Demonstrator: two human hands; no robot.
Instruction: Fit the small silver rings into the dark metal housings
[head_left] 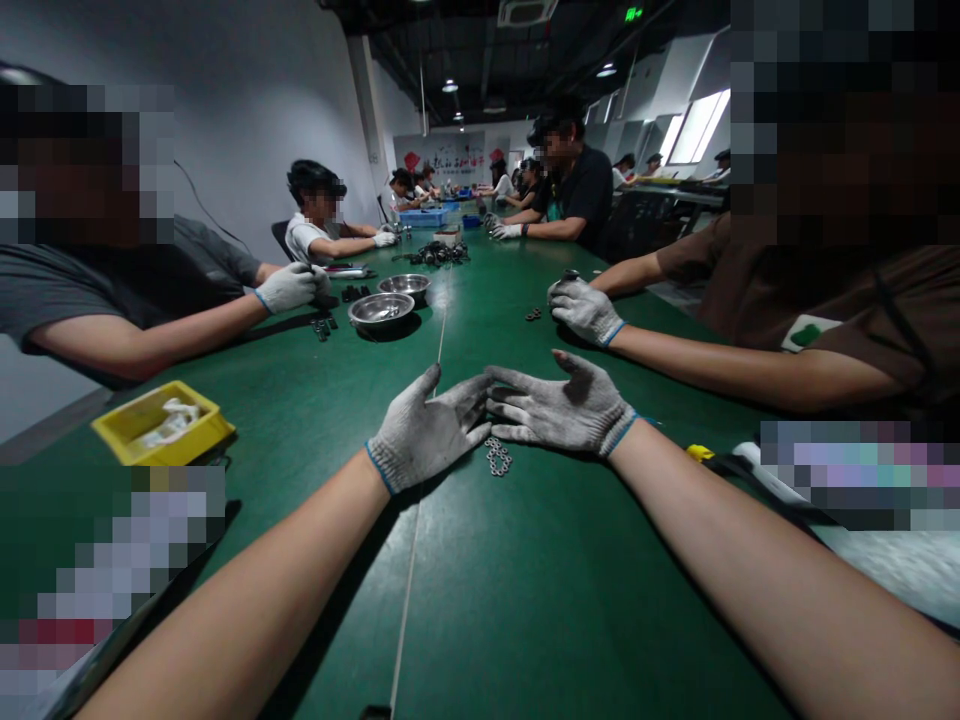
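Note:
Both my hands wear grey knit gloves and lie on the green table (525, 560), fingertips meeting in the middle. My left hand (427, 432) is open, palm turned up and inward, fingers stretched toward the right. My right hand (561, 408) is open too, fingers spread flat and pointing left. Just below where the fingertips meet, a small cluster of dark metal rings (498, 457) lies on the table surface. Neither hand holds anything.
A yellow bin (163, 424) with white pieces stands at the left. Two steel bowls (381, 310) sit further up the table beside small black parts (324, 326). Gloved co-workers line both sides; one's hand (585, 310) rests at right, another's (289, 288) at left.

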